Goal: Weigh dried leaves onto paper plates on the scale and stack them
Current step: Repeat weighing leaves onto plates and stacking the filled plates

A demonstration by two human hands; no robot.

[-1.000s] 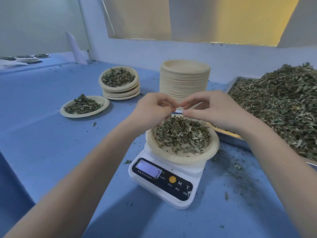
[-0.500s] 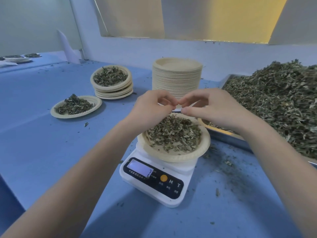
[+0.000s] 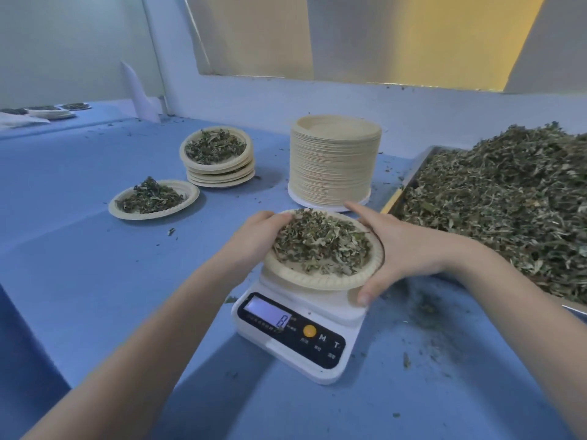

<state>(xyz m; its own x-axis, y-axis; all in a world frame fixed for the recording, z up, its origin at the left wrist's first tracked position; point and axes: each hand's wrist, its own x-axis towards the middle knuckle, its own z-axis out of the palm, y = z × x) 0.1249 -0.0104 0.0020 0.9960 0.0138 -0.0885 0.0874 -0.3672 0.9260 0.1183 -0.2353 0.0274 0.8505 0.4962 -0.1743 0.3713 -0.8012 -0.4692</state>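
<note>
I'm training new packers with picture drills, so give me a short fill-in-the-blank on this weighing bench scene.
1. Both hands, left hand and right hand, grip the rim of the loaded plate over the ____.
2. The tall stack of empty plates stands ____ the scale, away from the person.
3. The bulk leaves lie in a tray on the person's ____ side.
4. The single filled plate on the table lies ____ the short stack of filled plates.

Missing words: scale; behind; right; beside
</note>
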